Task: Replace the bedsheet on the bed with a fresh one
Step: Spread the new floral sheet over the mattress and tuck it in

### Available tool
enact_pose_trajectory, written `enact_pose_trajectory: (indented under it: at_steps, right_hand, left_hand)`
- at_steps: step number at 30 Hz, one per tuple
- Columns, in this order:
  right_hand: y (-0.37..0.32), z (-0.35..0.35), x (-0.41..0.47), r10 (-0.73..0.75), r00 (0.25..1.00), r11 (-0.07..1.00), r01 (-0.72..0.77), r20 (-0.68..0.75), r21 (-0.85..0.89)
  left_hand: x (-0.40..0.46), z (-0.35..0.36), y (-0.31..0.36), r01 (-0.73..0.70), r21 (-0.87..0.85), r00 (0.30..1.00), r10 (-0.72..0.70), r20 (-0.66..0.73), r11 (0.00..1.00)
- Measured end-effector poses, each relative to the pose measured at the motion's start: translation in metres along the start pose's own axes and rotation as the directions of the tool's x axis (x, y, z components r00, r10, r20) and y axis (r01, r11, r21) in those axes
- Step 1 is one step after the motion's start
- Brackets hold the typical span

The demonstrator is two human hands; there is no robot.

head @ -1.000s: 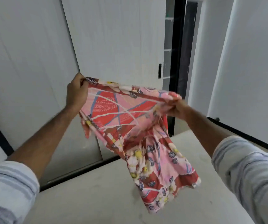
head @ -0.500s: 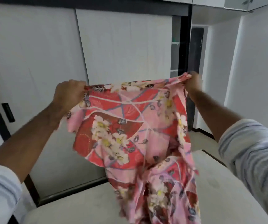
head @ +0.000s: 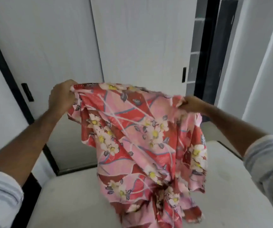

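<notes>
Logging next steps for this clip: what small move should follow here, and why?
Probably draw the hands further apart to open the floral bedsheet. The left hand and right hand each grip its top edge, yet most of it hangs bunched and twisted onto the bare mattress.

I see a scene lit by soft, even daylight, brightest on the white wall (head: 264, 66) at right; no lamp or window is in view. Shadows are faint, and the dark gap (head: 214, 51) beside the wardrobe doors (head: 140, 38) reads nearly black. No glare appears. Motion blur softens the floral sheet (head: 140, 145), most strongly at its lower folds, and both sleeves at the frame's bottom corners are smeared. Wide-angle distortion bows the door edges toward the margins. Compression blurs fine texture throughout.
</notes>
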State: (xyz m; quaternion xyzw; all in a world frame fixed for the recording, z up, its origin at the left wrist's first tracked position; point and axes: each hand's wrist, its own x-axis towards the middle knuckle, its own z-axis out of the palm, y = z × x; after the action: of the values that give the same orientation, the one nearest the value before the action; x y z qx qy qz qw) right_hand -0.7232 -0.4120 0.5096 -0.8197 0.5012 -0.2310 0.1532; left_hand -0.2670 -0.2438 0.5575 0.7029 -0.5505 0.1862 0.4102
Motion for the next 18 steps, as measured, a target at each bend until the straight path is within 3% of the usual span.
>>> enact_pose_trajectory:
  at_steps: [2,4,6,7,8,10,11,13,16,17,18]
  right_hand:
    - [0.016,0.064,-0.049,0.014,0.949,0.994,0.021,0.314,-0.107]
    - [0.042,0.141,-0.105,0.068,0.794,0.974,0.079,0.604,-0.214]
    - [0.075,0.218,-0.159,0.094,0.619,0.947,0.186,0.78,-0.261]
    - [0.087,0.249,-0.187,0.117,0.521,0.939,0.219,0.845,-0.265]
    - [0.098,0.274,-0.212,0.134,0.457,0.933,0.24,0.879,-0.267]
    - [0.119,0.314,-0.255,0.191,0.379,0.906,0.287,0.906,-0.311]
    - [0.126,0.322,-0.273,0.223,0.361,0.881,0.323,0.905,-0.346]
    - [0.143,0.335,-0.303,0.267,0.335,0.838,0.382,0.903,-0.39]
    - [0.163,0.346,-0.328,0.288,0.328,0.826,0.391,0.9,-0.407]
    - [0.166,0.35,-0.334,0.29,0.338,0.825,0.386,0.895,-0.413]
    - [0.166,0.353,-0.337,0.284,0.354,0.828,0.379,0.891,-0.415]
  left_hand:
    - [-0.066,0.022,-0.034,-0.146,0.185,0.985,0.126,0.115,0.972]
    - [-0.152,0.054,-0.085,-0.418,0.435,0.891,0.265,0.369,0.797]
    - [-0.242,0.081,-0.133,-0.604,0.537,0.699,0.068,0.711,0.59]
    - [-0.288,0.088,-0.149,-0.7,0.504,0.573,-0.022,0.819,0.506]
    - [-0.325,0.09,-0.156,-0.784,0.402,0.445,-0.023,0.895,0.473]
    - [-0.383,0.084,-0.17,-0.81,0.267,0.296,-0.028,0.955,0.522]
    - [-0.404,0.076,-0.169,-0.768,0.27,0.283,-0.071,0.956,0.581]
    - [-0.437,0.057,-0.188,-0.631,0.321,0.33,-0.13,0.935,0.706]
    - [-0.482,0.03,-0.193,-0.703,0.271,0.131,-0.255,0.958,0.658]
    - [-0.492,0.026,-0.191,-0.717,0.237,0.094,-0.245,0.965,0.655]
    - [-0.498,0.026,-0.189,-0.692,0.235,0.102,-0.23,0.968,0.683]
